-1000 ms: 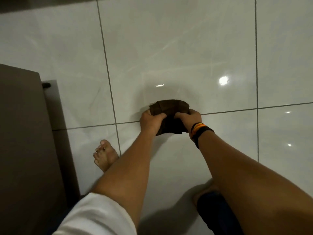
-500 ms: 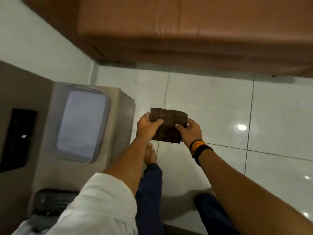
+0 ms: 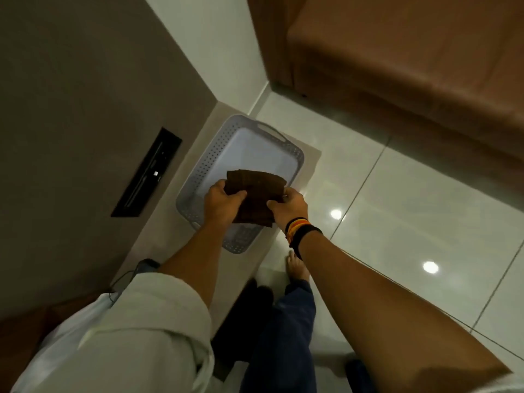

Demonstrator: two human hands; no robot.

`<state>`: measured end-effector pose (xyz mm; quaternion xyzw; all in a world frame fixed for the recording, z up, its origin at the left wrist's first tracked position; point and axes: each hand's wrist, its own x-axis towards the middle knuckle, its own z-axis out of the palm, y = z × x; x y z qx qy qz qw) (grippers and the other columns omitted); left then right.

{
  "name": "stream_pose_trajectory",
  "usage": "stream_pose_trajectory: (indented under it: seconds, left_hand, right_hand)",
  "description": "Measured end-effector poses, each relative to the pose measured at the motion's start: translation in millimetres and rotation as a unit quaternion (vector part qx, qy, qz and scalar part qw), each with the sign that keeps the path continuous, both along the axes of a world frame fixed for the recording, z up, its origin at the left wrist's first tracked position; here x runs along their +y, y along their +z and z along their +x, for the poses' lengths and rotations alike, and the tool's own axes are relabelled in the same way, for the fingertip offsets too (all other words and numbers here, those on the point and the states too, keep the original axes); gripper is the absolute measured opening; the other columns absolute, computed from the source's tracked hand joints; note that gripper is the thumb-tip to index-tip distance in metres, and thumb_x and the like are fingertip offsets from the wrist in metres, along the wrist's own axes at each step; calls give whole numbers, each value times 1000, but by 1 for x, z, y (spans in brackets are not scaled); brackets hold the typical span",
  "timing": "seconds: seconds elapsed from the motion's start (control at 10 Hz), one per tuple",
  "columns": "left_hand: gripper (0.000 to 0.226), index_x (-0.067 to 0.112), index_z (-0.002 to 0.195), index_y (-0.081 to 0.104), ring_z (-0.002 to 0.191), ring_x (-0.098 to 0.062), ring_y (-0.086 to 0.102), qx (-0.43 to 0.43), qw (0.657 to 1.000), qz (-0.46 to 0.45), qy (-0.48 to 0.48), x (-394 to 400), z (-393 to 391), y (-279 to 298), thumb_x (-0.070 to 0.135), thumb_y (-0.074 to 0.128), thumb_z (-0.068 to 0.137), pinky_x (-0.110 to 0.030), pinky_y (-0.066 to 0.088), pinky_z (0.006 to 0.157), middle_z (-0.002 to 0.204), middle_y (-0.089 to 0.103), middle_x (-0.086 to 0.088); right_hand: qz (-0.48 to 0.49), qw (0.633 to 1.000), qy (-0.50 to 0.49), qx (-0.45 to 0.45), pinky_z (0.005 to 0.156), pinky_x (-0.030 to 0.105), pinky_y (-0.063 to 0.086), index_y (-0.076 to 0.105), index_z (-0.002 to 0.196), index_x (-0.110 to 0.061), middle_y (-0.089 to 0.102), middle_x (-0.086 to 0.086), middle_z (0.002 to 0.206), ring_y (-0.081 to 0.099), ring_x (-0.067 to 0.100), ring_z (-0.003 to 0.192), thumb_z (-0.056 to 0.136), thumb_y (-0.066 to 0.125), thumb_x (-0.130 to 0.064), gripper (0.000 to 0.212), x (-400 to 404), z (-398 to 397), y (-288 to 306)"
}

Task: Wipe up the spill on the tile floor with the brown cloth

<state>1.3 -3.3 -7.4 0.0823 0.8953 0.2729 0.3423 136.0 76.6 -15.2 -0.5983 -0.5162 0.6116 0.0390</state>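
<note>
Tile floor (image 3: 425, 194): glossy, right half of frame; no spill visible.
Ledge (image 3: 158, 242): centre left, bearing the basket.
Basket (image 3: 198, 165): grey, perforated, mid-frame; likely the drop-off.
Brown cloth (image 3: 255, 191): folded, held above basket, probably for stowing.
Left hand (image 3: 222, 204): fingers pinching cloth's left edge.
Right hand (image 3: 289, 207): fingers clamping right edge.

cloth (image 3: 255, 194): dark brown | basket (image 3: 198, 165): pale grey, dotted with holes | floor (image 3: 425, 208): glossy white tile | sofa (image 3: 411, 66): tan-brown | wristbands (image 3: 297, 226): black, orange, yellow | sleeve (image 3: 147, 321): white | trousers (image 3: 283, 336): navy
</note>
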Motion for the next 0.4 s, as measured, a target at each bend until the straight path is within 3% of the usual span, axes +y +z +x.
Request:
stream_pose_trajectory:
  seconds: [0.1, 0.2, 0.3, 0.4]
  left_hand:
    - [36, 6, 124, 70, 116, -39, 68, -11, 999, 21, 37, -13, -28, -26, 20, 75, 91, -53, 56, 102, 124, 72, -20]
    - [46, 11, 139, 62, 124, -36, 64, -2, 1000, 27, 8, -17, -37, -26, 24, 71, 96, -44, 54, 101, 134, 67, -18]
    - [56, 13, 153, 49, 137, -36, 55, 79, 991, 40, -98, -4, -30, -3, 30, 62, 101, -43, 47, 109, 149, 58, -18]
    - [62, 11, 161, 37, 153, -37, 37, 204, 952, 84, -212, 20, -22, 40, 31, 55, 105, -50, 31, 125, 166, 39, -18]
  right_hand:
    - [-2, 999, 48, -14, 74, 26, 52, 62, 109, -18, 65, 2, 98, 64, 24, 93, 92, 69, -11, 20, -5, -40, -28]
    - [-18, 994, 96, -38, 85, 28, 50, 54, 133, -11, 62, 9, 120, 60, 24, 104, 96, 68, -18, 40, -2, -56, -31]
    - [-1, 996, 91, -14, 91, 31, 52, 54, 133, -11, 63, 9, 122, 61, 20, 100, 97, 66, -21, 39, 0, -39, 0]
    - [64, 990, 124, -8, 88, 39, 56, 60, 124, -14, 68, 6, 112, 64, 20, 98, 100, 63, -24, 26, -18, 11, 63]
